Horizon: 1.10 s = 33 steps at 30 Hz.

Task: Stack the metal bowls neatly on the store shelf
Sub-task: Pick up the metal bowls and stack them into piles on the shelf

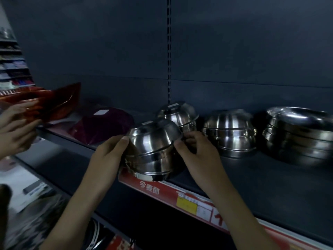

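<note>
At the front edge of the shelf (252, 177), the left hand (108, 156) and the right hand (198, 156) hold a stack of inverted metal bowls (153, 150) (a little tilted), each grip curled round its side.

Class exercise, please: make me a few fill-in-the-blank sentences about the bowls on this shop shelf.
1. The left hand and right hand hold one stack of bowls turned upside ____.
2. The far-right stack has its open side facing ____.
3. The price strip on the shelf is coloured ____.
Missing words: down; up; red.
</note>
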Each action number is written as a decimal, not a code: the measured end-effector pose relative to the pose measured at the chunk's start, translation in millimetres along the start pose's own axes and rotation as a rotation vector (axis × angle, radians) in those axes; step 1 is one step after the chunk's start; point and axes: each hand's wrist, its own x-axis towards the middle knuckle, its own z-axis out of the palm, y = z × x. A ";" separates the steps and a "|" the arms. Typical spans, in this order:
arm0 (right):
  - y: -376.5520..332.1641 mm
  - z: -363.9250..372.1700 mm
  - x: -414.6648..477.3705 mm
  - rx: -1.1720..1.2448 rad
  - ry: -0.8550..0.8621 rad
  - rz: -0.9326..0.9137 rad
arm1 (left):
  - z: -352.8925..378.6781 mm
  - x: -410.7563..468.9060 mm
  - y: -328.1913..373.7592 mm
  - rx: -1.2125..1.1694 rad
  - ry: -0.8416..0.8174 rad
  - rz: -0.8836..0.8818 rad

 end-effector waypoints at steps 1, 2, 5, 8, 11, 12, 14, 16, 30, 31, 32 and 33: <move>-0.8 0.1 -0.4 -0.016 0.005 -0.014 | 0.6 0.1 0.2 0.003 0.008 0.012; -1.4 0.0 -0.9 -0.032 0.009 -0.025 | 1.1 -0.4 1.0 0.005 0.011 0.025; -2.4 0.6 -1.6 -0.031 0.028 -0.050 | 1.1 -0.9 3.6 0.021 0.005 0.076; -4.1 1.4 -2.3 -0.016 0.078 -0.087 | 0.8 0.3 10.9 0.009 -0.001 0.119; -7.2 -0.7 -7.1 0.009 0.167 -0.127 | 2.4 -2.2 26.6 0.031 0.005 0.191; -8.8 -3.6 -10.8 0.017 0.191 -0.140 | 3.6 -4.9 33.5 0.030 0.006 0.220; -9.8 -11.6 -19.4 0.028 0.222 -0.157 | 7.3 -11.9 45.3 0.014 0.013 0.283; -8.4 -24.2 -29.4 0.054 0.257 -0.170 | 15.2 -21.8 53.3 -0.017 0.014 0.351; 12.0 -159.1 -104.0 -0.045 0.610 -0.202 | 143.0 -76.3 68.8 -0.309 -0.311 0.549; 16.0 -163.1 -107.0 -0.027 0.617 -0.188 | 150.3 -75.8 68.3 -0.358 -0.342 0.534; 19.6 -165.8 -109.8 -0.004 0.618 -0.180 | 156.4 -74.9 66.9 -0.404 -0.371 0.529; 22.3 -167.5 -112.4 0.021 0.617 -0.177 | 160.7 -74.4 65.6 -0.442 -0.396 0.531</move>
